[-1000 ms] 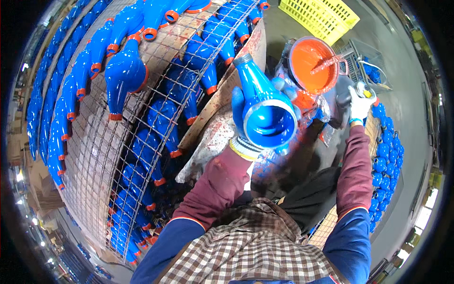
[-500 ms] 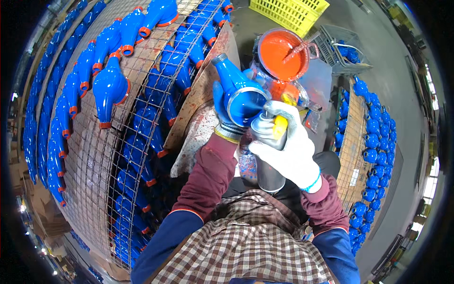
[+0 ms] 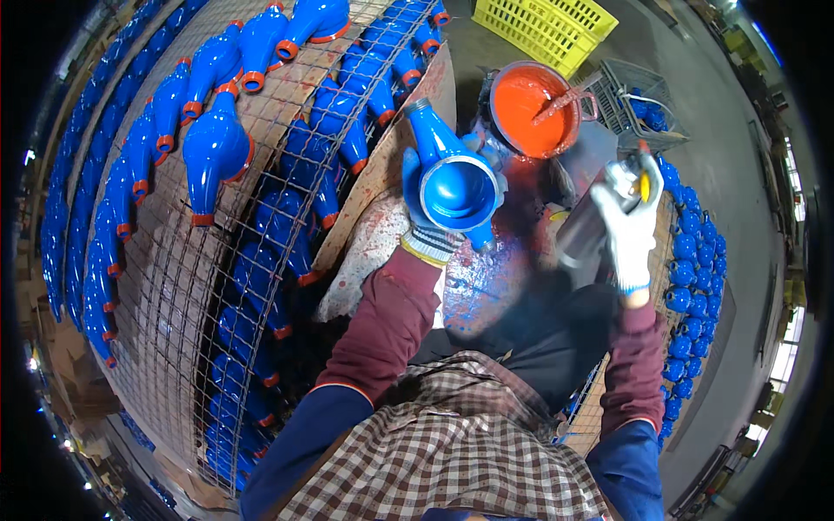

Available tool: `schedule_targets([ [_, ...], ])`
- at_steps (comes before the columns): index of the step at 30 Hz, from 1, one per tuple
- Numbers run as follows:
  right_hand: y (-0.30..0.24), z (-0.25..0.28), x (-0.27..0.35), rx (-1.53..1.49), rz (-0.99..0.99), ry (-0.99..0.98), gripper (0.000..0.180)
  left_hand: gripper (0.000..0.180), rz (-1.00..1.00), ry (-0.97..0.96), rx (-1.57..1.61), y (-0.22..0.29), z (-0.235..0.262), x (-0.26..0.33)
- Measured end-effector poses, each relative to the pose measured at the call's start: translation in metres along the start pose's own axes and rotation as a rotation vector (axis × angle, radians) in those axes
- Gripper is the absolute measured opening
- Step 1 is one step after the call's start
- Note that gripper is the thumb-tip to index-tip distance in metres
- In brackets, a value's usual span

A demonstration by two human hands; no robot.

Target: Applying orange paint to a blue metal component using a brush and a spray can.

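My left hand (image 3: 415, 195), in a blue-stained glove with a striped cuff, is closed around a blue metal water-meter housing (image 3: 434, 139). The round open bowl faces me, its rim bare metal and its inside glossy blue. One threaded pipe end points up and left, the other down. Off to the right, my right hand (image 3: 632, 230) in a white glove grips a dark cylindrical spray bottle (image 3: 582, 230) by its top, beside a yellow part. The bottle is tilted, blurred at its lower end, and apart from the housing.
A pot of orange-red paint (image 3: 530, 108) with a stirrer stands ahead. Beyond are a yellow crate (image 3: 547, 30) and a grey crate (image 3: 647, 113). Blue housings with orange-red ends (image 3: 217, 152) cover the wire-mesh rack (image 3: 174, 286) at left; more blue parts (image 3: 686, 269) line the right.
My right hand has moved right with the spray bottle, away from the housing's bowl. My left hand still holds the housing, now turned so the bowl faces me more.
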State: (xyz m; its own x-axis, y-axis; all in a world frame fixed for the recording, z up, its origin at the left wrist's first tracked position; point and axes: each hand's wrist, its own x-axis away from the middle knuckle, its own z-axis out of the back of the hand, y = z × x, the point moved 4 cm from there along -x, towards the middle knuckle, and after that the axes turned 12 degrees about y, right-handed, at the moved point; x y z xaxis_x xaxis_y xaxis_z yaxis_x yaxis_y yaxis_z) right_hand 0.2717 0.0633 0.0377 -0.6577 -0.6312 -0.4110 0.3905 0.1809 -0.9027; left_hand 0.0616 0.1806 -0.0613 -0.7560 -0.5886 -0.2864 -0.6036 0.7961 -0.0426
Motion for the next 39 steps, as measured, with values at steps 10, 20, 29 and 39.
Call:
schedule_targets([
  [10,0.151,0.057,-0.077,0.430,0.007,0.403,0.069,0.073,-0.054,0.198,0.058,-0.005,0.000,0.001],
  [20,0.157,0.069,-0.078,0.510,-0.039,0.361,0.082,0.080,-0.138,0.577,-0.083,-0.015,0.004,0.006],
  [29,0.111,0.011,-0.069,0.451,0.052,0.196,0.076,0.082,-0.015,0.473,-0.517,-0.023,-0.015,0.009],
  [39,-0.060,-0.019,0.036,0.217,0.420,-0.685,0.046,0.088,0.309,0.365,-0.103,-0.035,0.032,-0.002],
])
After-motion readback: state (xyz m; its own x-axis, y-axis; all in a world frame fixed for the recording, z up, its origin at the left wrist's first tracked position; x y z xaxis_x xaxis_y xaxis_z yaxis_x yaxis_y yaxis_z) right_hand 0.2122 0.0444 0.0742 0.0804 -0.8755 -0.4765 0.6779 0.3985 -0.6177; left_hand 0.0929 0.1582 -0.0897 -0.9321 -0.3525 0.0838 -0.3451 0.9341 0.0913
